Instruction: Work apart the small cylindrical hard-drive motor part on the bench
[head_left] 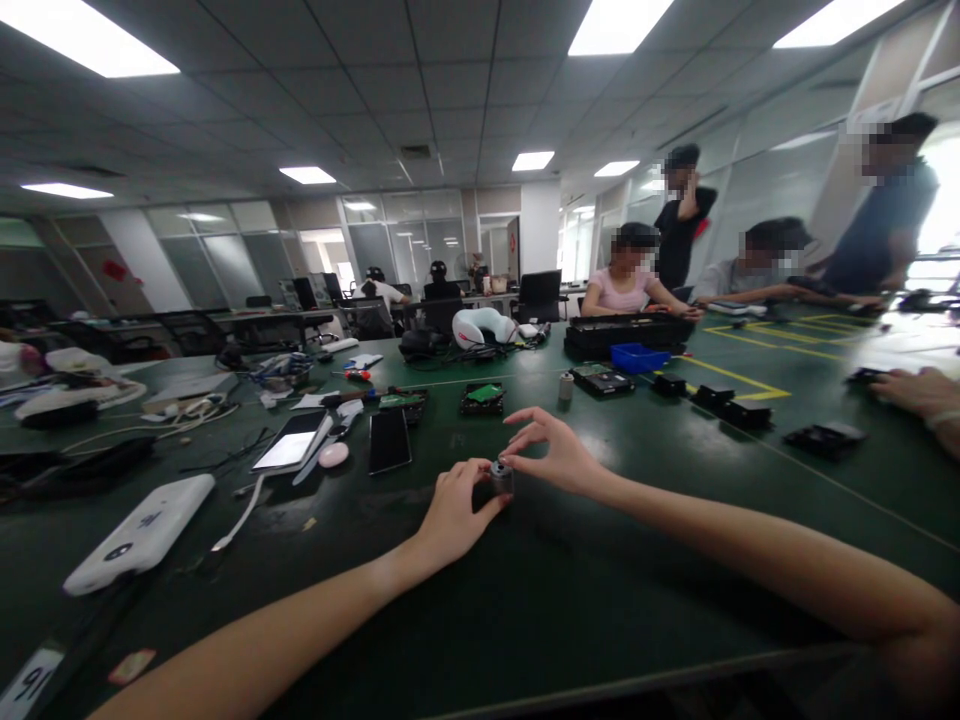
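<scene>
Small metal cylinder (502,479): upright on the green table (600,600), gripped around its side by thumb and fingers of the left hand (454,508). Right hand (551,450): thumb and index finger nearly together at the cylinder's top, other fingers spread; whether it pinches anything, cannot tell.

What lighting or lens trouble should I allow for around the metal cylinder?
Head view: ceiling lights burn out to white; glare washes out the table at far right; wide-lens stretch shows toward the edges; the metal cylinder at the left hand looks small and soft, its fine top detail unclear.
</scene>
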